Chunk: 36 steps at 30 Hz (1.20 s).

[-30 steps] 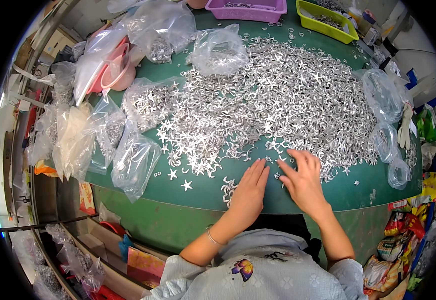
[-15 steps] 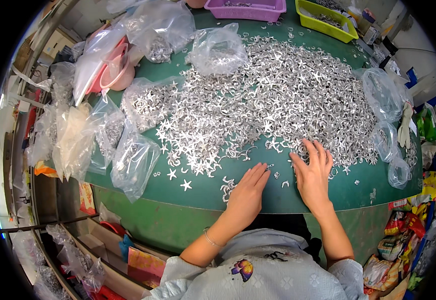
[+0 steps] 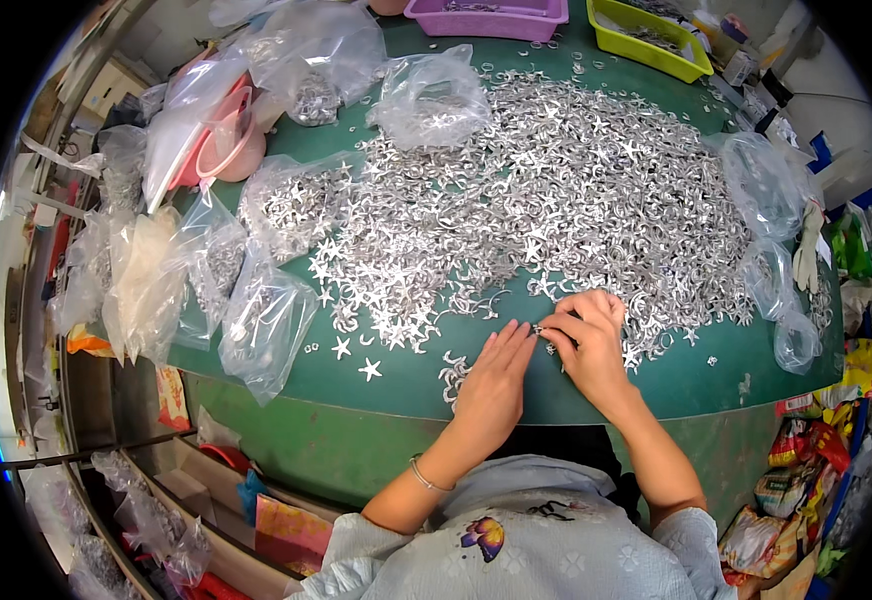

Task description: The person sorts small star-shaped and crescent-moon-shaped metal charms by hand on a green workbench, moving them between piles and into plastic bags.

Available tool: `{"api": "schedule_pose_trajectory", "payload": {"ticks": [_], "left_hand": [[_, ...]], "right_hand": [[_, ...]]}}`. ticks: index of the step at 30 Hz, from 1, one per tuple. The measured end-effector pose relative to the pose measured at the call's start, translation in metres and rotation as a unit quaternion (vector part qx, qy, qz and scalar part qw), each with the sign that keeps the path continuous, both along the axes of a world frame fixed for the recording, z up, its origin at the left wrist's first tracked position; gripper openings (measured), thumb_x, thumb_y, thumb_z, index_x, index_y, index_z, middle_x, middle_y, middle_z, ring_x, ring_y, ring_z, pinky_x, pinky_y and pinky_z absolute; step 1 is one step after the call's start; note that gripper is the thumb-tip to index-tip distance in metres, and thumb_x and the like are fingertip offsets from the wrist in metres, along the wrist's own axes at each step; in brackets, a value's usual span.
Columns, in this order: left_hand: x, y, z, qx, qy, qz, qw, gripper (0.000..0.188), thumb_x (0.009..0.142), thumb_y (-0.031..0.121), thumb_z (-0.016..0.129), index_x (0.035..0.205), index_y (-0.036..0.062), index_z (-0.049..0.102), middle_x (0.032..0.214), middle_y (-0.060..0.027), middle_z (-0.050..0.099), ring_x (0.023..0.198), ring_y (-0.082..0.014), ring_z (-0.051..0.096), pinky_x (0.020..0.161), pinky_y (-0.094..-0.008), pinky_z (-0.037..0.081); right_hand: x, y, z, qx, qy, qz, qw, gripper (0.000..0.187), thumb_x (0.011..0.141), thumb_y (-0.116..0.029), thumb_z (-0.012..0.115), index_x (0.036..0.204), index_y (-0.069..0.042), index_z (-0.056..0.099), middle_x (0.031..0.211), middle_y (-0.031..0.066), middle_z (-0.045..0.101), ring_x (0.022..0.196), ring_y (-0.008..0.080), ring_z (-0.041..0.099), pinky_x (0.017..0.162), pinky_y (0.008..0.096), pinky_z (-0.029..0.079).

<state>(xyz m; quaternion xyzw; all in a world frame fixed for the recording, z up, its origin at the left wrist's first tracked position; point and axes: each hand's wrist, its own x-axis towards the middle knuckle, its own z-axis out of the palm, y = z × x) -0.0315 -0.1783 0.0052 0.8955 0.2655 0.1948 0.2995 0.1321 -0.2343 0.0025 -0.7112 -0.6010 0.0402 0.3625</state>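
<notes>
A wide heap of small silver metal pieces (image 3: pixel 616 190), star-shaped and crescent-shaped, covers much of the green table (image 3: pixel 406 385). At the heap's near edge my right hand (image 3: pixel 592 350) is closed, thumb and forefinger pinched on a small silver metal piece (image 3: pixel 538 329). That piece sits right by the fingertips of my left hand (image 3: pixel 492 385), which lies flat on the table with its fingers stretched out. Beside the left hand is a little group of silver crescents (image 3: pixel 453 376). Two loose silver stars (image 3: pixel 370 370) lie farther left.
Clear plastic bags (image 3: pixel 266 330), some with metal pieces inside, line the table's left side. Pink basins (image 3: pixel 231 150) stand behind them. Purple (image 3: pixel 491 25) and yellow-green (image 3: pixel 646 48) trays are at the back. More clear bags (image 3: pixel 761 190) and a pale glove (image 3: pixel 807 250) lie right.
My right hand has moved left from the heap's edge toward my left fingertips, its spread fingers now pinched on a small piece. My left hand has stayed in place.
</notes>
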Motion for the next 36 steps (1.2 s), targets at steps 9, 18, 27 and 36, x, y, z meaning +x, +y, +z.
{"api": "schedule_pose_trajectory", "payload": {"ticks": [9, 18, 27, 36], "left_hand": [[0.014, 0.004, 0.008, -0.102, -0.152, 0.095, 0.979, 0.031, 0.084, 0.000, 0.067, 0.115, -0.0003, 0.063, 0.099, -0.0131, 0.066, 0.084, -0.0250, 0.063, 0.077, -0.0341, 0.049], [0.009, 0.003, 0.021, -0.317, -0.169, 0.084, 0.929, 0.028, 0.085, 0.001, 0.070, 0.113, -0.0016, 0.068, 0.091, -0.0045, 0.070, 0.079, -0.0083, 0.060, 0.069, -0.0230, 0.048], [-0.001, -0.003, 0.016, -0.460, -0.237, 0.071, 0.853, 0.026, 0.087, 0.000, 0.069, 0.112, -0.0045, 0.068, 0.096, -0.0072, 0.070, 0.083, -0.0103, 0.063, 0.073, -0.0249, 0.052], [0.013, -0.001, 0.016, 0.008, -0.082, 0.087, 0.993, 0.025, 0.078, -0.003, 0.070, 0.102, 0.0024, 0.069, 0.097, -0.0133, 0.064, 0.091, -0.0299, 0.061, 0.083, -0.0363, 0.047]], "right_hand": [[0.001, -0.008, 0.010, -0.016, 0.179, 0.010, 0.984, 0.008, 0.077, -0.008, 0.075, 0.083, -0.007, 0.071, 0.087, 0.0027, 0.062, 0.088, 0.0213, 0.055, 0.090, 0.0375, 0.034], [-0.008, -0.017, 0.023, 0.002, 0.408, 0.014, 0.913, 0.007, 0.080, -0.002, 0.072, 0.086, -0.001, 0.069, 0.084, 0.0074, 0.066, 0.083, 0.0214, 0.058, 0.079, 0.0320, 0.043], [-0.026, -0.019, 0.030, 0.068, 0.406, 0.015, 0.911, 0.005, 0.081, -0.001, 0.071, 0.085, -0.001, 0.068, 0.083, 0.0085, 0.065, 0.082, 0.0209, 0.057, 0.077, 0.0315, 0.044], [-0.003, -0.040, 0.028, 0.102, 0.354, -0.069, 0.927, 0.008, 0.081, 0.003, 0.069, 0.089, 0.001, 0.070, 0.086, 0.0093, 0.067, 0.084, 0.0194, 0.060, 0.077, 0.0303, 0.045]]}}
